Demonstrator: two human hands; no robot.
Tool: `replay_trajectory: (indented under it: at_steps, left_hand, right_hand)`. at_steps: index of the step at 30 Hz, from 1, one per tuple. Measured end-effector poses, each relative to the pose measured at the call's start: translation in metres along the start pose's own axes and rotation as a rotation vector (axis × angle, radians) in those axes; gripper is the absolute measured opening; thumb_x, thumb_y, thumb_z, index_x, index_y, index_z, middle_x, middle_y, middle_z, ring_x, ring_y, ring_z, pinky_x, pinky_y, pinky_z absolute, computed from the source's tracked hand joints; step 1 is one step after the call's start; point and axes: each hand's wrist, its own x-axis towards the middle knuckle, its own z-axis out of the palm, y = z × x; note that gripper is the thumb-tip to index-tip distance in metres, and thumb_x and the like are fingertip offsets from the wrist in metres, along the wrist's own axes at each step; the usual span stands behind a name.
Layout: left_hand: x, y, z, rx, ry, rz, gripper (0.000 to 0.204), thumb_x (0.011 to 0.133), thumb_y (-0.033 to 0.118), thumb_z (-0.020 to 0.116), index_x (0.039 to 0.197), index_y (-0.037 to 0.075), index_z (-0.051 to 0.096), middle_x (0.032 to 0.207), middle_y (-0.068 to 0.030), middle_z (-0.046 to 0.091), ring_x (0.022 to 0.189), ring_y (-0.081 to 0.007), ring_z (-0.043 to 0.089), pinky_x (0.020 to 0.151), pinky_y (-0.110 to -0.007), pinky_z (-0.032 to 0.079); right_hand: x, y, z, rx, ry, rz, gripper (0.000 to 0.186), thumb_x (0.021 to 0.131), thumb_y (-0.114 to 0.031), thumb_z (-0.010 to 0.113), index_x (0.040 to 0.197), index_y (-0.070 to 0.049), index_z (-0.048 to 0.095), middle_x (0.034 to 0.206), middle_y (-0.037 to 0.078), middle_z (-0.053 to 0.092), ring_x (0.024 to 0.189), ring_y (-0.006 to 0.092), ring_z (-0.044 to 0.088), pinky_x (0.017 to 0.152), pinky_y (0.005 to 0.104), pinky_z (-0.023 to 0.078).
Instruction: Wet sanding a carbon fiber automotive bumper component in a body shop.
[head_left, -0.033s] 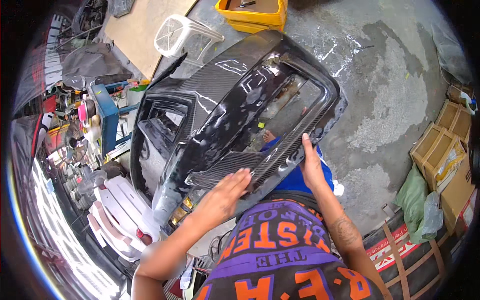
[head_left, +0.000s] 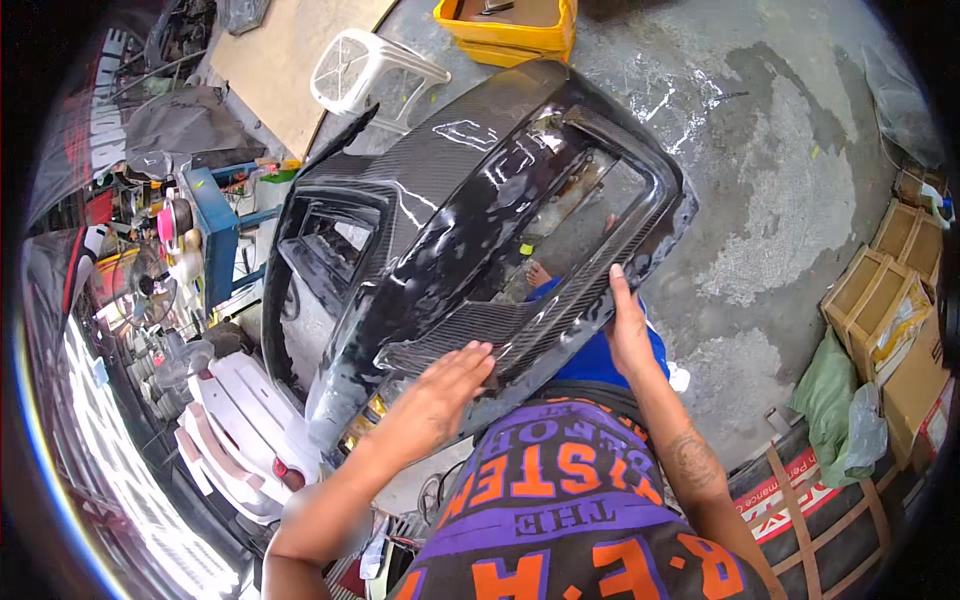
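A big car bumper [head_left: 430, 175] in glossy black and woven carbon fibre lies tilted before me, with a long opening through its middle and whitish smears on its dark face. My left hand [head_left: 440, 392] rests flat on the carbon strip along its near edge, fingers stretched out and together. Further right, my right hand [head_left: 629, 330] grips that same near edge, thumb on top; its other fingers are hidden underneath. Below the long opening, a bare foot [head_left: 538, 274] shows on the floor.
Behind the bumper stand a white plastic stool [head_left: 342, 75] and a yellow crate [head_left: 510, 38]. A blue metal stand [head_left: 212, 235] and a white car bumper [head_left: 240, 420] are on the left. Wood-framed boxes [head_left: 868, 285] and a green sack [head_left: 828, 385] line the right side.
My left hand has slid slightly left along the bumper's near edge. My right hand keeps its grip, and the bumper has barely shifted in view.
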Motion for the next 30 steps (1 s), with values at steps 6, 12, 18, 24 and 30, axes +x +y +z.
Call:
replay_trajectory:
  at_steps: [6,12,18,24,30]
  left_hand:
    - [-0.014,-0.014,-0.041,-0.149,0.287,-0.073,0.039,0.093,-0.013,0.053,0.131,-0.004,0.059,0.146,-0.0237,0.052,0.132,-0.0360,0.056,0.108,-0.039,0.048]
    - [-0.031,-0.029,0.004,0.054,0.081,0.119,0.047,0.090,-0.004,0.061,0.137,-0.003,0.053,0.149,-0.0193,0.050,0.142,-0.0341,0.045,0.111,-0.046,0.040]
    - [-0.005,-0.032,0.031,0.034,0.067,0.259,0.048,0.093,0.003,0.062,0.140,-0.003,0.051,0.152,-0.0178,0.047,0.145,-0.0343,0.040,0.113,-0.050,0.038]
    - [0.012,-0.034,0.028,0.051,0.064,0.282,0.045,0.094,0.005,0.062,0.138,-0.002,0.054,0.151,-0.0168,0.050,0.143,-0.0334,0.043,0.113,-0.049,0.039]
    - [-0.014,-0.036,0.016,0.027,0.033,0.264,0.043,0.095,0.004,0.061,0.137,0.001,0.056,0.149,-0.0168,0.051,0.143,-0.0334,0.044,0.113,-0.050,0.039]
  right_hand:
    - [-0.007,-0.014,0.011,0.072,-0.007,0.059,0.079,0.100,-0.051,0.059,0.153,0.000,0.032,0.155,0.011,0.042,0.139,0.0224,0.042,0.116,0.0346,0.032]
    - [0.003,-0.009,0.026,0.349,-0.004,-0.076,0.047,0.099,-0.040,0.062,0.129,-0.004,0.061,0.125,0.008,0.067,0.113,0.0223,0.064,0.103,0.0368,0.047]
    - [0.006,-0.002,0.039,0.469,0.123,-0.200,0.036,0.097,-0.032,0.062,0.118,-0.003,0.065,0.110,0.009,0.072,0.095,0.0221,0.070,0.086,0.0354,0.056]
    - [0.003,-0.003,0.048,0.516,0.146,-0.245,0.031,0.093,-0.028,0.066,0.111,-0.003,0.068,0.103,0.010,0.074,0.087,0.0222,0.071,0.079,0.0353,0.058]
    - [0.005,-0.002,0.045,0.538,0.184,-0.230,0.030,0.093,-0.027,0.067,0.110,-0.002,0.068,0.100,0.010,0.074,0.084,0.0224,0.071,0.078,0.0355,0.058]
